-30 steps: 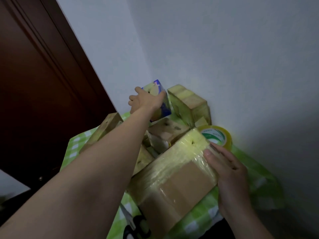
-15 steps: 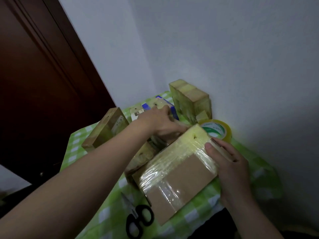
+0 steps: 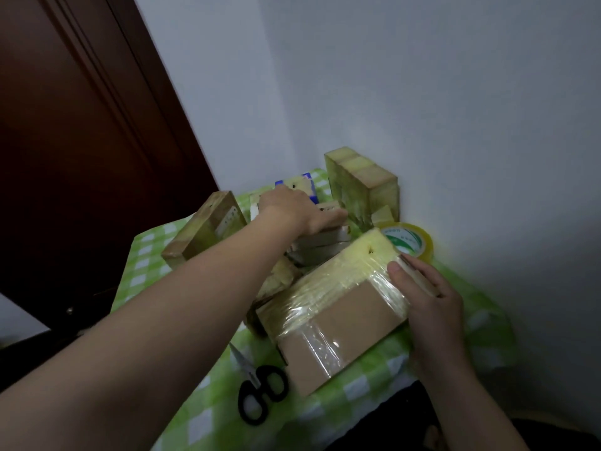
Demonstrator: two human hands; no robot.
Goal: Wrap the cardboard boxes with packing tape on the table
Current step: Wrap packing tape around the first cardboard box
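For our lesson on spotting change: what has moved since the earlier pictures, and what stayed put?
The left hand lowered the blue box from mid-air onto the pile, let it go, and now rests on small boxes in front of it. The right hand holds the large box as before; tape roll and scissors unmoved.

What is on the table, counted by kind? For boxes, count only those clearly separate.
Tape roll: 1
Scissors: 1
Boxes: 4 (front box, back box, left box, blue box); pile under the left hand not countable
Total: 6
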